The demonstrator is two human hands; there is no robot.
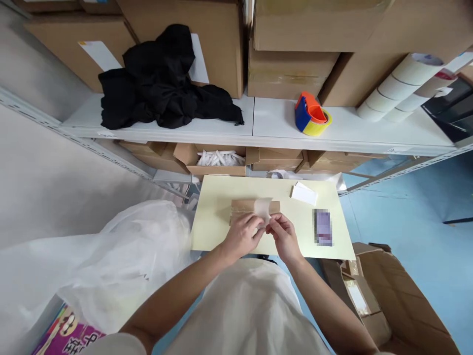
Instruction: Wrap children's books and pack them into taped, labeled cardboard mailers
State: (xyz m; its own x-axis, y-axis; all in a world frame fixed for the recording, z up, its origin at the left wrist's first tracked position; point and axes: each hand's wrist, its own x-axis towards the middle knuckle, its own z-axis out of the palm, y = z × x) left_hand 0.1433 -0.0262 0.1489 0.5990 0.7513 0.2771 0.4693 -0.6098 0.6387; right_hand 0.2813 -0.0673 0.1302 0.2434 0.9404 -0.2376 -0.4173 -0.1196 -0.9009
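Observation:
A small brown cardboard box (pixel 242 207) lies on the pale yellow tabletop (pixel 214 197). Across its right part runs a whitish, thin strip (pixel 263 208), like a label or piece of tape, with its near end lifted. My left hand (pixel 242 235) is closed at the box's front, its curled fingers at the strip's near end; its palm hides part of the box. From the right, my right hand (pixel 284 237) pinches the edge of that strip between thumb and fingertips. The fingertips of both hands are close together.
White cards (pixel 304 194) and a blurred purple packet (pixel 323 227) lie on the table's right. On the shelf (pixel 273 118) are black cloth (pixel 166 84), a tape dispenser (pixel 312 114) and tape rolls (pixel 399 86). An open carton (pixel 402 296) stands lower right, white plastic sheeting (pixel 121 256) left.

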